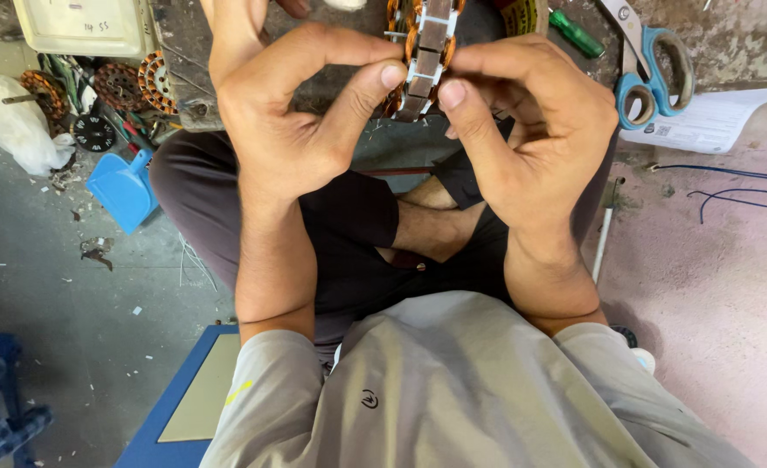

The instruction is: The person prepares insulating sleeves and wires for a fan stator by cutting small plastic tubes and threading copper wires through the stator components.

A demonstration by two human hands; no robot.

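This is a small repair workshop for electric motors, with the work done sitting on a bare concrete floor (45, 286). Copper-wound motor coils (154, 80) and loose parts lie heaped at the upper left beside a blue dustpan (123, 189). Scissors (652, 74) and a green screwdriver (576, 33) rest at the upper right, and loose wires (730, 195) trail at the right edge.
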